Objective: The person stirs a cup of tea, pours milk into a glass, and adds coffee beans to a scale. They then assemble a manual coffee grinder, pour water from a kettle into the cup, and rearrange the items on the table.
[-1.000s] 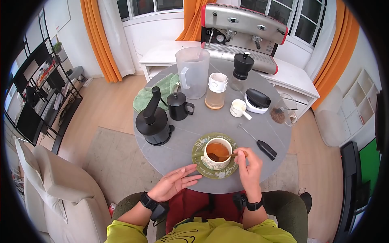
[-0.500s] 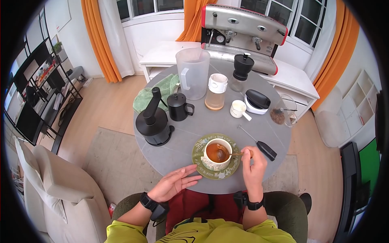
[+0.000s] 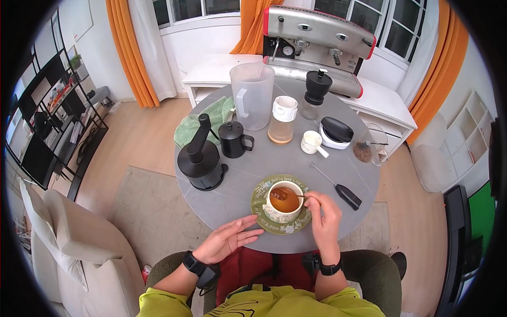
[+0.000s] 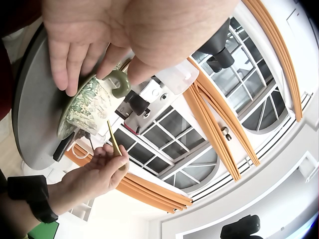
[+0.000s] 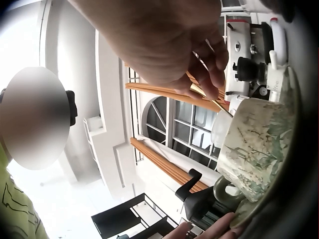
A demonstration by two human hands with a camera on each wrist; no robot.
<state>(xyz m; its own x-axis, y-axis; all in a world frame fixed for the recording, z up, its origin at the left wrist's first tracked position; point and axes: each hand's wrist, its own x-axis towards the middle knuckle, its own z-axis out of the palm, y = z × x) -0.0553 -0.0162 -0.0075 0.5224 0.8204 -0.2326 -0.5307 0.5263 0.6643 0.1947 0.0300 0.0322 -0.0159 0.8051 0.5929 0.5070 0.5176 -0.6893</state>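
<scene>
A floral cup of brown liquid stands on a green saucer near the table's front edge. My right hand pinches the handle of a gold spoon, whose bowl lies in the liquid toward the cup's far left side. In the left wrist view the spoon slants up from the fingers to the cup's rim. My left hand is held palm up with straight fingers, its fingertips right at the saucer's left edge. The cup's green handle shows beside those fingers.
Left of the cup stand a black hand-cranked device and a black pitcher. Behind are a plastic jug, a glass jar with a white collar and a small white cup. A milk frother lies right of the saucer.
The spoon has swept round inside the cup, from the near left through the middle to the far left. My right hand shifted right, then back left. The left hand stays in place.
</scene>
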